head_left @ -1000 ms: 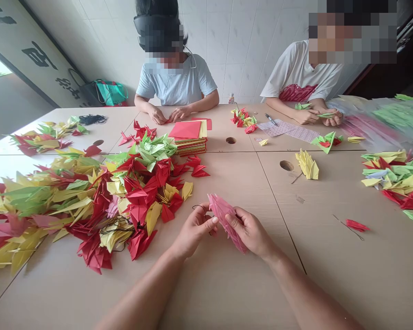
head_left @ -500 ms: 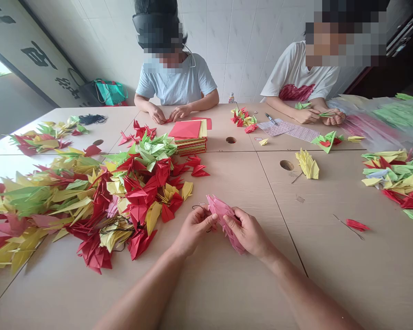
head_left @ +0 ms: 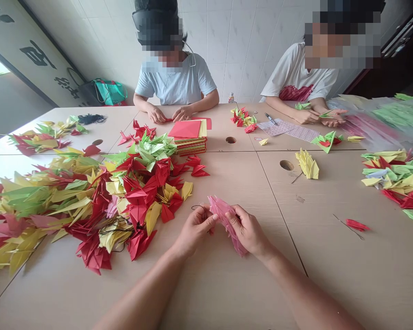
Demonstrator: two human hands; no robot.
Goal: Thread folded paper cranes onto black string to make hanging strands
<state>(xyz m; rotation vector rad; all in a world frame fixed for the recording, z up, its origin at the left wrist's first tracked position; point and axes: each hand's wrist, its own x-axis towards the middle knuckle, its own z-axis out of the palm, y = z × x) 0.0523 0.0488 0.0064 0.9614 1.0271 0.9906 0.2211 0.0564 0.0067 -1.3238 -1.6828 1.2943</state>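
Near the middle of the table, my right hand [head_left: 249,229] is closed round a bundle of pink folded paper pieces [head_left: 223,211], its thumb lying across them. My left hand [head_left: 196,229] is in a pinch at the bundle's left side, and a thin black cord [head_left: 198,207] loops out above its fingers. A bit of red shows under the left fingertips; what exactly they grip is hidden. Left of my hands lies a big heap of folded paper in red [head_left: 139,195], yellow and green, with black cord tangled on its near part.
A paper stack [head_left: 189,137] stands beyond the heap. Two people sit across the table, both handling folded paper. On the right lie a yellow bundle [head_left: 308,165], a red piece [head_left: 357,224] beside a thin wire, and another coloured pile [head_left: 399,176].
My right thumb and fingers have shifted slightly on the pink bundle, which has tilted a little. The left hand stays almost where it was.
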